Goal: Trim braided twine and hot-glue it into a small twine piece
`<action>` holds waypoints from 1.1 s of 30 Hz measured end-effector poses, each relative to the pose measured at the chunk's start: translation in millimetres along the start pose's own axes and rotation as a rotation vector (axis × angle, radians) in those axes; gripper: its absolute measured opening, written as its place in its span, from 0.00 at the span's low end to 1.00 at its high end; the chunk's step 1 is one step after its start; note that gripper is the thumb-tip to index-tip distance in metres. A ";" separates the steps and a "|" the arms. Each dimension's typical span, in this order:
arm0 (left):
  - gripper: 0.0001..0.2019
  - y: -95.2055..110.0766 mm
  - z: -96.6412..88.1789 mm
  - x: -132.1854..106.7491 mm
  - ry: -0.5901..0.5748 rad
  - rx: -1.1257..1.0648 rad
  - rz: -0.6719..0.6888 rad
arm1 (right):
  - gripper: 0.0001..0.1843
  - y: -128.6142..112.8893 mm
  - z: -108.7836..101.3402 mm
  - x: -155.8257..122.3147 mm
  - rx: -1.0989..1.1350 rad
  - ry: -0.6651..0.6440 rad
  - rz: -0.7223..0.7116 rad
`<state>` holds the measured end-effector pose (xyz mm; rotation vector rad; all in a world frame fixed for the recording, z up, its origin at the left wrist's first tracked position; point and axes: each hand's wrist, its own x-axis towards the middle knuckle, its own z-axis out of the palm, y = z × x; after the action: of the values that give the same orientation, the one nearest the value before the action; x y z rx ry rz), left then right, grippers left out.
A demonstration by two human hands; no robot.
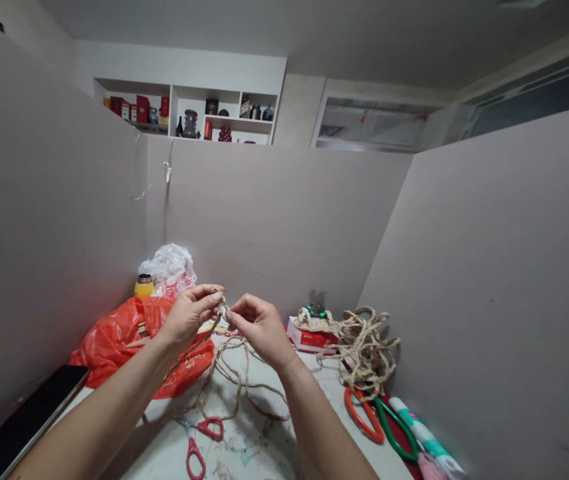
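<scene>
Both hands are raised over the table, close together, on a tan braided cord (pixel 237 383) that looks like straw or jute. My left hand (pixel 195 310) pinches a looped part of the cord between thumb and fingers. Just right of it, my right hand (pixel 257 323) is closed, its thumb and index finger pinching the same cord. Loose lengths hang from the hands and curl on the tabletop below. Small red-handled scissors (pixel 199 440) lie on the table beneath, their blades near the cord.
A red plastic bag (pixel 109 340), a white bag (pixel 169 267) and a yellow jar (pixel 143 287) stand left. A black phone (pixel 29 420) lies near. Right are a cord heap (pixel 369 347), a red box (pixel 309 339), orange and green handles (pixel 364 417) and a roll (pixel 424 433). Partitions (pixel 274 213) surround the table.
</scene>
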<state>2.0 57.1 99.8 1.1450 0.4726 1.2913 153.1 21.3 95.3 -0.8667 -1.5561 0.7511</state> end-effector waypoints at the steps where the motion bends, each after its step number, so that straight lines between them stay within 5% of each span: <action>1: 0.15 1.0 0.2 -0.4 -0.001 0.011 0.004 | 0.10 -0.4 -1.1 0.1 -0.013 -0.002 -0.008; 18: 0.09 13.2 -0.1 -4.2 0.008 0.107 0.033 | 0.08 -5.4 -6.2 0.1 0.073 -0.076 0.064; 24: 0.09 17.2 2.5 -7.1 0.021 0.092 0.015 | 0.19 1.1 -7.3 1.3 0.163 -0.169 0.156; 33: 0.07 15.3 8.6 -14.0 0.008 0.134 0.015 | 0.13 3.6 -2.3 0.7 0.157 -0.313 0.173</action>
<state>-2.5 38.9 112.3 1.2568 0.5641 1.2936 155.8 23.8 93.0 -0.8013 -1.6808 1.1629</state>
